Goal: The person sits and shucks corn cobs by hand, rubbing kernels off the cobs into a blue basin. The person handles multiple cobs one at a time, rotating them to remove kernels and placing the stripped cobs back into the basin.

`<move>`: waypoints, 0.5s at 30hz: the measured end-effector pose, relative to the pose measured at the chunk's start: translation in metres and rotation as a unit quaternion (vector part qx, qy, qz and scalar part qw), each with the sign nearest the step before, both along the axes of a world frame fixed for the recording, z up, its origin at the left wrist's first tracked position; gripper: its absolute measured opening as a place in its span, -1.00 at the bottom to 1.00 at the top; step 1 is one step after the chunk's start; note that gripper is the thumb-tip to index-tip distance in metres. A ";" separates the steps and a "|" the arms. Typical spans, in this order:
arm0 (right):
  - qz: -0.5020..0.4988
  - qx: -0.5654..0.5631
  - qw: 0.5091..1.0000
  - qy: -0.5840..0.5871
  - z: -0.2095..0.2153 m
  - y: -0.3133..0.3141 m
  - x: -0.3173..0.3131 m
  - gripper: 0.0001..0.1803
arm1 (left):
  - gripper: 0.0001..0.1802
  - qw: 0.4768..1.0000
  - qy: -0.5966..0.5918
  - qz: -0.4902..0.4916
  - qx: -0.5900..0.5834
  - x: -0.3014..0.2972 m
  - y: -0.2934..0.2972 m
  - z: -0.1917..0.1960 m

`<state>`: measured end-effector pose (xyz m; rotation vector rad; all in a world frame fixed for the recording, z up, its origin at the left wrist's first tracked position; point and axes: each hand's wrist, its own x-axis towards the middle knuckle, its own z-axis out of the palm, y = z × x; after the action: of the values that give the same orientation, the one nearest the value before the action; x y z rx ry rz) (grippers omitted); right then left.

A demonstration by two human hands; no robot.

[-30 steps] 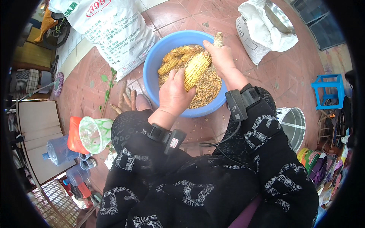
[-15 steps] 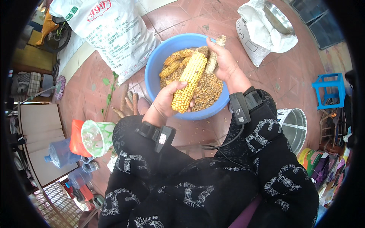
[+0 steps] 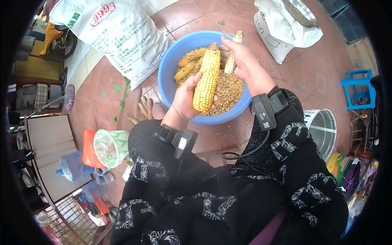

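My left hand is wrapped round the lower part of a yellow ear of corn, which still carries its kernels and tilts with its stem end away from me. Close by, my right hand grips a pale, mostly bare corncob, its thumb raised and its other fingers largely hidden. Both hands are over a blue basin. Inside lie loose kernels and, at the left, several ears of corn.
A large white printed sack stands beyond the basin at left, and an open white sack at right. Bare cobs lie near my left knee. Around me are a green-white bin, a metal bucket and a blue stool.
The ear in my left hand has turned more upright, and its stem end now shows. My right hand keeps the bare cob. The whole view has shifted slightly.
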<state>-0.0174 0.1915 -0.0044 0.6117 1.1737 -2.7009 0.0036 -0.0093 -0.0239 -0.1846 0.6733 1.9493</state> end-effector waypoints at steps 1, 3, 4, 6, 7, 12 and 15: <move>-0.003 0.009 1.000 -0.009 0.002 0.001 0.001 -0.62 | -0.38 0.999 -0.011 0.008 0.030 0.001 0.000 -0.002; -0.011 0.021 1.000 -0.010 0.004 0.002 0.002 -0.62 | -0.35 0.999 -0.015 -0.001 0.047 0.000 0.002 -0.006; -0.017 0.024 1.000 -0.003 0.005 0.002 0.002 -0.62 | -0.34 0.998 -0.015 -0.008 0.059 0.000 0.003 -0.006; -0.028 0.023 0.999 0.010 0.005 0.001 0.001 -0.63 | -0.31 0.995 -0.031 -0.027 0.089 0.000 0.004 -0.007; -0.034 0.018 0.999 0.015 0.004 0.001 0.001 -0.63 | -0.29 0.993 -0.039 -0.037 0.103 0.000 0.005 -0.006; 0.005 -0.021 0.999 0.035 -0.003 -0.002 -0.002 -0.63 | -0.24 0.996 -0.018 -0.076 0.039 0.002 0.007 0.000; 0.040 0.008 0.999 0.034 -0.009 -0.004 -0.001 -0.64 | -0.23 0.995 -0.022 -0.086 0.048 0.003 0.008 -0.001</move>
<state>-0.0181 0.1878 -0.0129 0.4668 1.2110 -2.6667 0.0062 -0.0015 -0.0246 -0.1057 0.5473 1.8014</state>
